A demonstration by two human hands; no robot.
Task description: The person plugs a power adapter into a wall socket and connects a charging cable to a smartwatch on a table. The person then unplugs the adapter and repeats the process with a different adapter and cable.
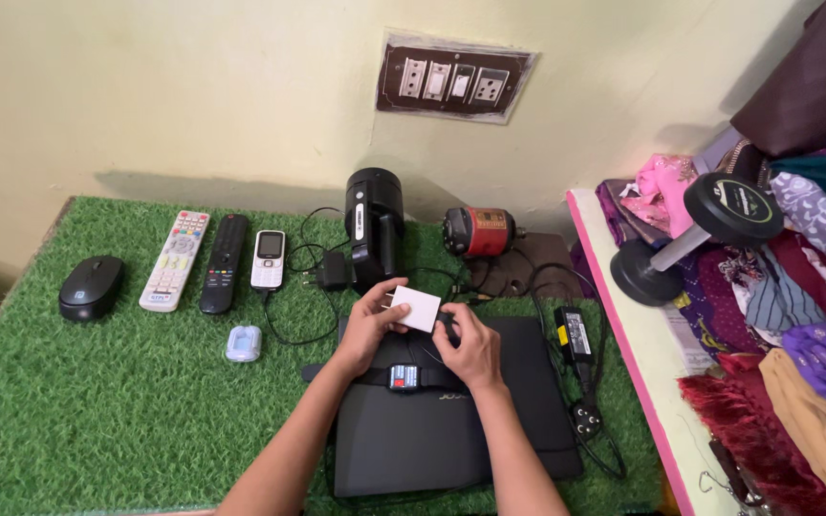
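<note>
My left hand (367, 325) holds a small white charger block (416, 308) above the far edge of a closed black laptop (451, 420). My right hand (472, 346) pinches something small and dark at the block's right side, probably a cable end; I cannot tell exactly. A smartwatch (403, 377) with a lit screen and black strap lies on the laptop between my wrists.
On the green turf mat (97, 411) lie a black mouse (91, 287), a white remote (175, 260), a black remote (224, 263), a small white phone (268, 259), an earbud case (243, 343), a black torch (373, 239), a red torch (478, 231) and a laptop adapter (575, 334). A dumbbell (695, 234) rests on clothes at right.
</note>
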